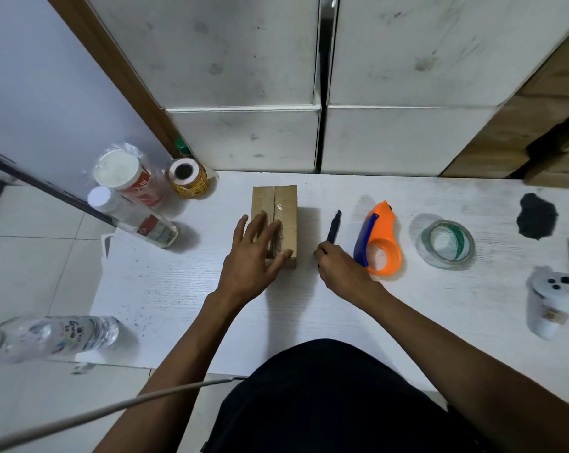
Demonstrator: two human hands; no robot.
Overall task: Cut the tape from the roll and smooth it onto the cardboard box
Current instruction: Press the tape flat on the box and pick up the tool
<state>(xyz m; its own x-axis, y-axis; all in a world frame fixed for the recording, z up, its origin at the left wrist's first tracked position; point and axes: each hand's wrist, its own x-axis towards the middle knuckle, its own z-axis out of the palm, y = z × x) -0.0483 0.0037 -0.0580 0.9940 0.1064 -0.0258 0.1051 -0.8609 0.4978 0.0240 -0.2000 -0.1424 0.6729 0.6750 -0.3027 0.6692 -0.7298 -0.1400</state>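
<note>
We see a small rectangular cardboard box (274,220) of matte brown board lying near the middle of the white, wood-grained bench (407,315), glossy clear tape (281,210) running along its top seam. Our left hand (255,251) lies flat on the box, fingers spread wide, pressing the film. Our right hand (342,271) closes around a slim black utility knife (334,228) just right of the box. Beside it lie an orange-and-blue plastic tape dispenser (379,238) and a translucent ring-shaped tape roll (446,243).
</note>
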